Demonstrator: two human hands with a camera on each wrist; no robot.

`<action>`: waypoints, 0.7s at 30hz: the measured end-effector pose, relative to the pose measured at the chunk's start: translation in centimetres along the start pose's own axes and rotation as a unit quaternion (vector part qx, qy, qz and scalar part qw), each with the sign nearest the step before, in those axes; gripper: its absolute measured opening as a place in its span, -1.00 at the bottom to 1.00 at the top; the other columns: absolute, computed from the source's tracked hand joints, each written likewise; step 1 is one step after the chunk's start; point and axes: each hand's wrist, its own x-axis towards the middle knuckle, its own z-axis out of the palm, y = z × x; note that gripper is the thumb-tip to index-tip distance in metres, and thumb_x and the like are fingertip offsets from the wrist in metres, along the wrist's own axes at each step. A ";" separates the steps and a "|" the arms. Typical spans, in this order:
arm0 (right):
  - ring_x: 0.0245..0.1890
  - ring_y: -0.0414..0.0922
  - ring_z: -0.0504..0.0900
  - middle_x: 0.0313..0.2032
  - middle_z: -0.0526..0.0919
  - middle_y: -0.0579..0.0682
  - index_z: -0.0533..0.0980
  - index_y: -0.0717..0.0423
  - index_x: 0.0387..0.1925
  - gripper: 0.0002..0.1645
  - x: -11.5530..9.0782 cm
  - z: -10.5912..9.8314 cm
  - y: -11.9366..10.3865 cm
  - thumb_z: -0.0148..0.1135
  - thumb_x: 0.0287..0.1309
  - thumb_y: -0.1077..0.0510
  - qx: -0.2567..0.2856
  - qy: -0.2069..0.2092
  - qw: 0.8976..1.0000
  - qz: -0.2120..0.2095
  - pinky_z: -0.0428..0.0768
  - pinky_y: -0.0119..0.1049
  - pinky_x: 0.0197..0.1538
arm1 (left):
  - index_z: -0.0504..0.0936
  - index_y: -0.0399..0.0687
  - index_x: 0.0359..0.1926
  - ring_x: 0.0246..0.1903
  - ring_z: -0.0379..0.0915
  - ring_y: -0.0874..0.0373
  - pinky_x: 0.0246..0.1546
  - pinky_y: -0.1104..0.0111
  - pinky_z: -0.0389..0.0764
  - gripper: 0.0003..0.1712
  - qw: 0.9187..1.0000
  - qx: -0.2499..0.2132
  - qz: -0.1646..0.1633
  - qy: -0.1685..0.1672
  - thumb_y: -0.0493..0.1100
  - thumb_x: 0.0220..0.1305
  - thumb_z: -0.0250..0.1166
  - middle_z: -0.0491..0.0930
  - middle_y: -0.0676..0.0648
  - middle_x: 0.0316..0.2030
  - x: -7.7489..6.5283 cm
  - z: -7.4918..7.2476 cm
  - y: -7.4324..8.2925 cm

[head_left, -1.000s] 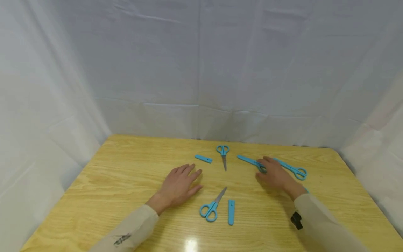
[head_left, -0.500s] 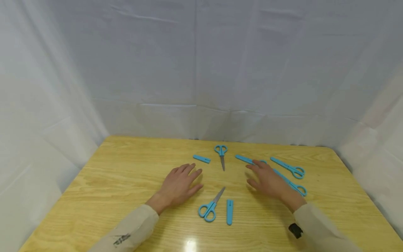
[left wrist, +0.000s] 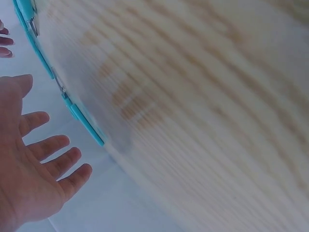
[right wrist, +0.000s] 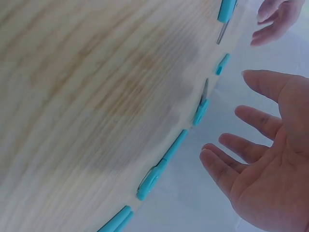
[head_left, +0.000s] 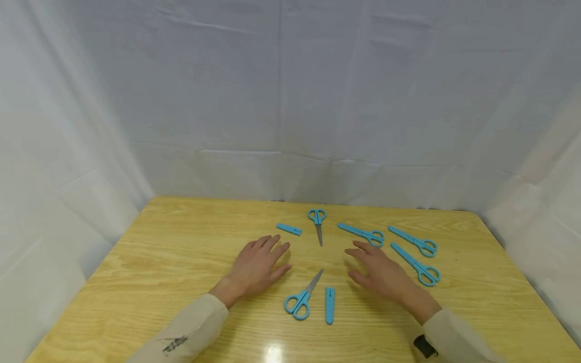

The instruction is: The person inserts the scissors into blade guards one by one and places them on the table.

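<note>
My left hand (head_left: pixel 256 267) hovers palm down, fingers spread and holding nothing. Opposite it, my right hand (head_left: pixel 380 272) is also spread and holds nothing. Between and in front of them lie blue-handled scissors (head_left: pixel 299 303) with bare blades, beside a loose blue blade cover (head_left: pixel 330 306). Farther back are another bare-bladed pair of scissors (head_left: pixel 316 218) and its neighbouring cover (head_left: pixel 289 229). Just beyond my right fingertips sits a covered pair of scissors (head_left: pixel 360 233). Two more covered pairs, one farther back (head_left: pixel 412 241) and one nearer (head_left: pixel 415 263), rest right of that hand.
Everything lies on a wood-grain table (head_left: pixel 181 222). White sheeting (head_left: pixel 281 101) hangs behind the table and along both sides. In the right wrist view, covered scissors (right wrist: pixel 161 164) lie along the tabletop beyond the fingers (right wrist: pixel 260 121).
My right hand has let go of the middle covered scissors and drawn back left and toward me, uncovering the pairs at right. The left hand has stayed put.
</note>
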 end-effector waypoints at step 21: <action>0.21 0.18 0.35 0.29 0.30 0.20 0.40 0.12 0.24 -0.43 -0.9 0.4 -1.4 0.22 0.26 0.00 -0.006 -0.018 1.000 0.007 0.55 0.09 -0.07 | 0.45 0.01 0.25 0.20 0.29 -0.09 0.12 0.00 0.38 -0.42 1.000 -0.010 0.014 0.011 0.22 0.39 0.03 0.37 -0.18 0.24 -0.1 0.0 0.3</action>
